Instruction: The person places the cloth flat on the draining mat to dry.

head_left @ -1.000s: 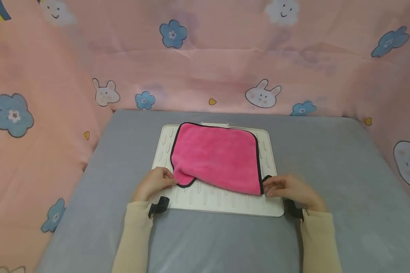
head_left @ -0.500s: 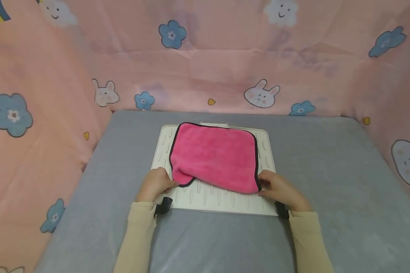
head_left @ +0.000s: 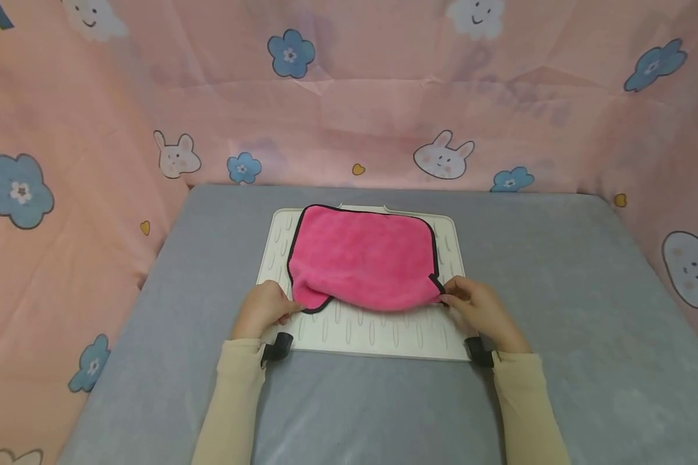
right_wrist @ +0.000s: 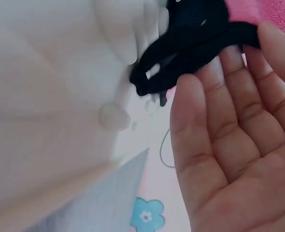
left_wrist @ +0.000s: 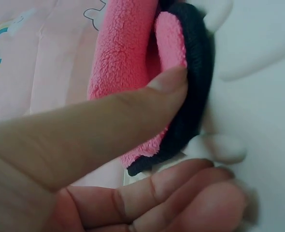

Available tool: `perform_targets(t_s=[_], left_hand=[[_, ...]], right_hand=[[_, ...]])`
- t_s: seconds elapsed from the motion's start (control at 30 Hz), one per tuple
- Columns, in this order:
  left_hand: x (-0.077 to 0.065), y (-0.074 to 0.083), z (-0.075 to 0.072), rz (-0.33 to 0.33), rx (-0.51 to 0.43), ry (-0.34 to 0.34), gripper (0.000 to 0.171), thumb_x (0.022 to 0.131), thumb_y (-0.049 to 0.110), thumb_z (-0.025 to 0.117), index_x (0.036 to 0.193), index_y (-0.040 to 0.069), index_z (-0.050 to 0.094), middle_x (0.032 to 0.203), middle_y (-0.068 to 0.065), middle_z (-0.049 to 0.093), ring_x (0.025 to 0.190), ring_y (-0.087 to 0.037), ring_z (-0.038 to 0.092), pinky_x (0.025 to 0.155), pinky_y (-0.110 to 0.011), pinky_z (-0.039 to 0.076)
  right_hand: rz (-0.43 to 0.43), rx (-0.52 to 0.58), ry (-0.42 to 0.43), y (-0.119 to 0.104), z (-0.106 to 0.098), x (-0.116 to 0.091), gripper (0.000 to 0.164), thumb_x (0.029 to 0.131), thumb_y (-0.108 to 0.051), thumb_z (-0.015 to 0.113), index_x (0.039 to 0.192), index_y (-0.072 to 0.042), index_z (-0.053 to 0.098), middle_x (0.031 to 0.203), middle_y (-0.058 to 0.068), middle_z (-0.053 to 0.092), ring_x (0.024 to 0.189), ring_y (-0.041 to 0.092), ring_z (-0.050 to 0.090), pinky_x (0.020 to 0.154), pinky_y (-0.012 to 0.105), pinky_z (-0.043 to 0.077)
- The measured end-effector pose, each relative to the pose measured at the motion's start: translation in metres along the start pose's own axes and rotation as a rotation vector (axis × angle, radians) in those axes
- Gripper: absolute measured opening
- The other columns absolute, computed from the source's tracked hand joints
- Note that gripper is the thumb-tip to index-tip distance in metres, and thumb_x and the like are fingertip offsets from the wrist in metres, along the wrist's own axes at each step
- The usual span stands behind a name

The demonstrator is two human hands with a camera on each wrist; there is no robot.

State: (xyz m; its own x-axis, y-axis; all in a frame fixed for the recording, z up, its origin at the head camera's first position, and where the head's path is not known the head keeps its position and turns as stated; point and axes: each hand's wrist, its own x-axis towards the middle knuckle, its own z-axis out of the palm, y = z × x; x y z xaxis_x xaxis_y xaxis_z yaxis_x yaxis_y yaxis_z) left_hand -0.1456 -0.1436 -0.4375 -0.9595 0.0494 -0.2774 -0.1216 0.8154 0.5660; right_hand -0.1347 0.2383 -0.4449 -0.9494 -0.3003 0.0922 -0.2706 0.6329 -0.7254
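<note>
Plush pink cloth rumpling between left hand and right hand, both pinching black-trimmed edge; ridged pale board lying beneath.

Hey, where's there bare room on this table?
Bare gray tabletop lies right and left of the white tray, and in front of it between the sleeves. Crowded: the tray, where the pink cloth lies with the left hand and right hand at its near corners.

left hand: thumb extended, fingers curled | right hand: thumb-finger pinch | forearms: apart, pointing forward
</note>
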Motion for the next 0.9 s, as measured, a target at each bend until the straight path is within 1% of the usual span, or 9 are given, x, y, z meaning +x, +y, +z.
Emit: perform_targets(t_s=[0.13,0.23,0.37,0.5,0.6,0.73,0.9], left_hand=[[0.0012,0.0013,0.0013,-0.028,-0.013,0.005,0.040,0.077,0.026,0.077,0.047,0.008,0.058,0.042,0.000,0.050,0.040,-0.011,0.041,0.042,-0.025,0.027],[0.0021,0.0012,0.0033,-0.031,-0.032,0.022,0.041,0.078,0.026,0.076,0.046,0.009,0.056,0.041,0.001,0.049,0.040,-0.011,0.039,0.042,-0.025,0.026],[0.0021,0.0005,0.0061,-0.010,-0.031,0.059,0.043,0.078,0.028,0.076,0.045,0.009,0.054,0.040,0.003,0.045,0.041,-0.012,0.037,0.043,-0.026,0.026],[0.0007,0.0004,0.0076,0.004,-0.021,0.083,0.044,0.077,0.026,0.076,0.044,0.010,0.052,0.038,0.005,0.041,0.041,-0.012,0.035,0.042,-0.026,0.025],[0.0004,0.0008,0.0083,0.009,-0.010,0.099,0.043,0.076,0.025,0.077,0.045,0.010,0.053,0.039,0.004,0.042,0.041,-0.012,0.037,0.042,-0.026,0.026],[0.0010,0.0028,0.0089,0.010,0.011,0.118,0.039,0.075,0.026,0.079,0.047,0.011,0.056,0.042,0.003,0.046,0.043,-0.014,0.042,0.043,-0.026,0.029],[0.0018,0.0041,0.0093,0.019,0.034,0.133,0.039,0.074,0.025,0.079,0.047,0.010,0.055,0.043,0.002,0.047,0.044,-0.015,0.043,0.043,-0.027,0.030]], right_hand=[[0.051,0.078,-0.012,-0.0028,-0.0021,-0.0001,0.007,0.093,-0.006,0.060,0.093,0.000,0.063,0.085,0.007,0.066,0.080,0.019,0.062,0.069,0.031,0.050],[0.097,0.160,-0.020,-0.0037,-0.0033,-0.0009,0.010,0.094,-0.008,0.060,0.095,0.002,0.061,0.085,0.008,0.063,0.076,0.012,0.059,0.066,0.027,0.048],[0.164,0.294,-0.031,-0.0036,-0.0053,-0.0027,0.015,0.094,-0.008,0.059,0.096,0.007,0.058,0.077,0.003,0.058,0.069,0.008,0.053,0.062,0.025,0.045],[0.189,0.438,-0.063,-0.0017,-0.0069,-0.0041,0.018,0.093,-0.003,0.058,0.094,0.014,0.056,0.070,-0.006,0.053,0.065,0.005,0.049,0.061,0.024,0.045],[0.192,0.506,-0.085,0.0009,-0.0076,-0.0046,0.018,0.093,-0.001,0.056,0.092,0.017,0.054,0.066,-0.007,0.048,0.061,0.006,0.044,0.057,0.024,0.041],[0.210,0.531,-0.081,0.0033,-0.0078,-0.0047,0.018,0.093,0.000,0.055,0.091,0.018,0.054,0.062,-0.005,0.042,0.057,0.007,0.039,0.051,0.026,0.033],[0.250,0.524,-0.069,0.0039,-0.0085,-0.0047,0.018,0.093,-0.002,0.056,0.092,0.016,0.056,0.061,-0.005,0.042,0.057,0.007,0.039,0.051,0.025,0.033]])
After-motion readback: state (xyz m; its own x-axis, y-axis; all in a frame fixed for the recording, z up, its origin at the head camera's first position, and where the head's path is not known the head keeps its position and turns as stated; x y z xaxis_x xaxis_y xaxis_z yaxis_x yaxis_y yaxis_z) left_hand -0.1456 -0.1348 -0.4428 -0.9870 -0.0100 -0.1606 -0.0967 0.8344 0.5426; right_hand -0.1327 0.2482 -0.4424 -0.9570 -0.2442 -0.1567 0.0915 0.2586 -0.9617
